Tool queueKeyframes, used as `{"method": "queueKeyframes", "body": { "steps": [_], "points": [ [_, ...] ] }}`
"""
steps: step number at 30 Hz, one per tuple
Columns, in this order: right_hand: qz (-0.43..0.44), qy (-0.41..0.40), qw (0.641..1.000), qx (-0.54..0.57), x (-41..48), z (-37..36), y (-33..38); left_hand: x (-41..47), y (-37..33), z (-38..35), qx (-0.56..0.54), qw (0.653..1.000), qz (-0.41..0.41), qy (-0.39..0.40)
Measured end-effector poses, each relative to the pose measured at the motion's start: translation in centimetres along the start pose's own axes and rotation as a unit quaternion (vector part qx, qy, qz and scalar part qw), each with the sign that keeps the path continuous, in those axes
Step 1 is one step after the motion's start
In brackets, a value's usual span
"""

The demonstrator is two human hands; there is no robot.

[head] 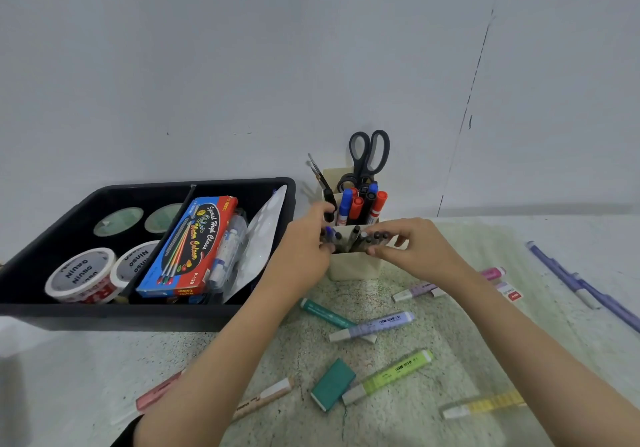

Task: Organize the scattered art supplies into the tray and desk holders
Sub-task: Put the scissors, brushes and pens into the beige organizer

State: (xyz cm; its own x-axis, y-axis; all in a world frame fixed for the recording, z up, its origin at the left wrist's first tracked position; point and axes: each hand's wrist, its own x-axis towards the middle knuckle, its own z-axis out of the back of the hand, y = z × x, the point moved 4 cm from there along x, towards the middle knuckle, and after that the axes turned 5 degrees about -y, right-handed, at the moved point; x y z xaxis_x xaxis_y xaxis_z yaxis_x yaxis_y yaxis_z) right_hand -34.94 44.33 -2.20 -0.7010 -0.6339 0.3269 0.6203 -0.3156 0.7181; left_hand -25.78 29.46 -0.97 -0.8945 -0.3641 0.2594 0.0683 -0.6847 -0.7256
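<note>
Curling round the left edge of the cream desk holder point(353, 266), the left hand point(308, 238) grips it, while the right hand point(415, 249) pinches dark pens point(358, 238) standing in its front compartment; pastel highlighters point(391, 374) lie scattered in front, near the black tray point(104, 316).

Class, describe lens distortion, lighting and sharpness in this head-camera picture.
Head view: wide-angle bending bows the black tray rim and tilts the wall seam; light is soft and even, faint shadow beside the cream holder; the left hand and right hand, holding the pens, look slightly soft.
</note>
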Motion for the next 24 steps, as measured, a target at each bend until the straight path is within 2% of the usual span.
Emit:
{"method": "queueKeyframes", "body": {
  "steps": [4, 9, 14, 16, 21, 24],
  "points": [
    [-0.003, -0.012, 1.0, -0.007, -0.1, -0.5, 0.2, 0.2, 0.5, -0.3, -0.025, 1.0, -0.006, -0.009],
    [0.023, -0.037, 0.998, 0.039, 0.4, -1.0, 0.8, 0.2, 0.1, -0.5, -0.016, 0.999, -0.038, -0.032],
    [0.053, 0.012, 0.992, -0.112, 0.7, -0.5, 1.7, 0.2, 0.0, -0.5, 0.017, 0.998, -0.062, -0.02],
    [0.057, 0.036, 0.988, -0.137, 0.8, -0.4, 2.0, 0.3, 0.1, -0.4, 0.03, 0.998, -0.054, -0.005],
    [-0.004, 0.081, 0.997, -0.019, 0.5, -0.5, 1.6, 0.0, 0.7, -0.6, -0.048, 0.995, 0.029, 0.087],
    [-0.032, 0.083, 0.996, 0.022, -0.2, -0.5, 0.6, -0.2, 0.6, -0.9, -0.041, 0.993, 0.025, 0.11]
  ]
}}
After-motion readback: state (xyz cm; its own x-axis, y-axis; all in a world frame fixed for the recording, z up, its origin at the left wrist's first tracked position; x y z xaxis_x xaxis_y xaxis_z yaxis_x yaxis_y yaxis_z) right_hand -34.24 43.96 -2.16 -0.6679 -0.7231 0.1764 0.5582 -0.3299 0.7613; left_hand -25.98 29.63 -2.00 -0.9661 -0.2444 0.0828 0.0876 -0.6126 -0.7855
